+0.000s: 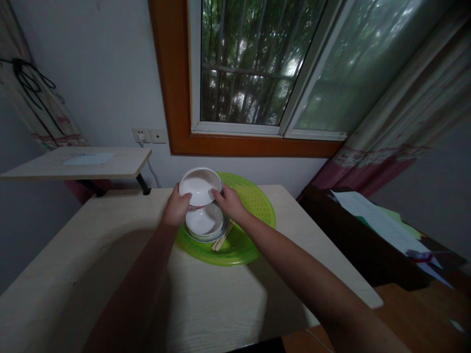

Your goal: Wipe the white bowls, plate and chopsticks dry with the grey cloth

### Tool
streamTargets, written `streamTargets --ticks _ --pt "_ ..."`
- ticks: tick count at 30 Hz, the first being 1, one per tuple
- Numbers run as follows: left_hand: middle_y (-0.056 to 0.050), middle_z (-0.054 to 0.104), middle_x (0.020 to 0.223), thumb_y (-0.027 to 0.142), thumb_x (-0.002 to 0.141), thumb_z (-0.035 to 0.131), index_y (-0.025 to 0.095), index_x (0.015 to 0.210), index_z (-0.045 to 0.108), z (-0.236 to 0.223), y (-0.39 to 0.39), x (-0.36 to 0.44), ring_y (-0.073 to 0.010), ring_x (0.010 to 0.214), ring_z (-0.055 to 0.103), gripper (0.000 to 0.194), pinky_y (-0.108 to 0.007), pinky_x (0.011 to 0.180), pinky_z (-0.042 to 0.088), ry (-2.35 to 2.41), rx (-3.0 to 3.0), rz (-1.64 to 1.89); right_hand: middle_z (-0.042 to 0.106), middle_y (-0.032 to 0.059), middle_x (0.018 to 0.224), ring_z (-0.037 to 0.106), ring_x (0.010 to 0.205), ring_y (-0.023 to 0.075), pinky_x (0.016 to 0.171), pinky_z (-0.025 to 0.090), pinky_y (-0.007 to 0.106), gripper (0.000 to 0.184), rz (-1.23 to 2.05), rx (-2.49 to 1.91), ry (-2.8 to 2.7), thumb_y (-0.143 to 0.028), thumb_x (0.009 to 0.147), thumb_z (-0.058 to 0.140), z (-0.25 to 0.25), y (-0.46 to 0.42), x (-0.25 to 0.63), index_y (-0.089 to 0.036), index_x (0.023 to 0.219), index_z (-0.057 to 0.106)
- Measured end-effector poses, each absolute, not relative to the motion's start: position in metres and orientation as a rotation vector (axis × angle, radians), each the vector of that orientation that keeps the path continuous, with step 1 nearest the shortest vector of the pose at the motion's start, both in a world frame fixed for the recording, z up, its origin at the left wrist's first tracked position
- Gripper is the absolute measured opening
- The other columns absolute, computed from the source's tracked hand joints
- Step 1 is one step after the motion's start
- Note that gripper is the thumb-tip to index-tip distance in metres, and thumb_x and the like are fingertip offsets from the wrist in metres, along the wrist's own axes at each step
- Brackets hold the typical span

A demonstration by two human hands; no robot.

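Both my hands hold one white bowl (199,185) by its rim, tilted and lifted a little above a stack of white bowls (203,223). My left hand (175,210) grips the bowl's near left edge. My right hand (230,202) pinches its right edge. The stack stands in a round green plastic basket (253,206) on a pale wooden table (110,274). A pair of wooden chopsticks (222,238) lies in the basket beside the stack, under my right wrist.
A small raised side table (44,166) with a sheet of paper stands at the back left. A dark cabinet (353,235) with papers on it sits to the right. The window and a curtain (405,132) are behind the table.
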State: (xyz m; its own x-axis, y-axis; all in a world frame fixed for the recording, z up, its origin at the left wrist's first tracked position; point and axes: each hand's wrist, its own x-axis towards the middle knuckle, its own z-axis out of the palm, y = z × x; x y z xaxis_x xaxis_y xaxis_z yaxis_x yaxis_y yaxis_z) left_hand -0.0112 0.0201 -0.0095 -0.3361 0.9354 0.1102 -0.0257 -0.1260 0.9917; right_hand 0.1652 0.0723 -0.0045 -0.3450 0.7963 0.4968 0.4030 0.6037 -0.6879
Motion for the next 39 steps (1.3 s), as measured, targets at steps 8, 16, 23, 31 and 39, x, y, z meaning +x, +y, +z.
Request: streamTargets --ticks 8,16,23,31,39 --pt "-0.016 0.06 0.135 0.012 0.076 0.055 0.019 0.135 0.049 -0.007 0.019 -0.009 -0.0282 0.107 0.068 0.06 -0.044 0.072 0.066 1.302 1.037 1.609 0.074 0.0077 0.096 0.066 0.081 0.0212 0.075 0.052 0.03 0.026 0.57 -1.02 -1.98 -0.033 0.094 0.058 -0.009 0.077 0.166 -0.015 0.11 0.067" --pt "-0.011 0.065 0.127 0.01 0.081 0.048 0.02 0.133 0.055 0.009 0.008 -0.002 -0.0245 0.098 0.069 0.054 -0.039 0.076 0.065 1.682 1.319 1.412 0.074 0.0091 0.109 0.068 0.095 0.0236 0.089 0.053 0.035 0.034 0.437 -0.946 -1.947 -0.018 0.092 0.05 0.0 0.079 0.173 -0.017 0.121 0.066" --pt "-0.013 0.069 0.125 0.012 0.087 0.046 0.017 0.134 0.055 0.005 0.009 -0.007 -0.0254 0.116 0.065 0.049 -0.04 0.104 0.051 1.833 1.698 1.307 0.073 0.0084 0.115 0.069 0.103 0.0238 0.094 0.053 0.037 0.04 0.456 -0.925 -1.937 -0.013 0.088 0.049 -0.003 0.083 0.173 -0.019 0.124 0.067" --pt "-0.012 0.071 0.122 0.027 0.087 0.06 0.018 0.142 0.049 0.01 0.007 -0.005 -0.0273 0.109 0.068 0.058 -0.042 0.098 0.053 1.854 1.647 1.307 0.075 0.0053 0.093 0.068 0.083 0.0217 0.081 0.056 0.036 0.023 0.789 -1.07 -1.724 -0.021 0.085 0.056 -0.017 0.097 0.171 -0.017 0.099 0.073" --pt "-0.013 0.067 0.129 0.017 0.083 0.057 0.016 0.136 0.055 0.006 0.011 -0.006 -0.0272 0.117 0.064 0.053 -0.039 0.104 0.051 1.879 1.641 1.221 0.075 0.0057 0.092 0.068 0.083 0.0223 0.081 0.056 0.036 0.022 0.737 -1.076 -1.764 -0.019 0.084 0.057 -0.014 0.093 0.169 -0.016 0.099 0.073"
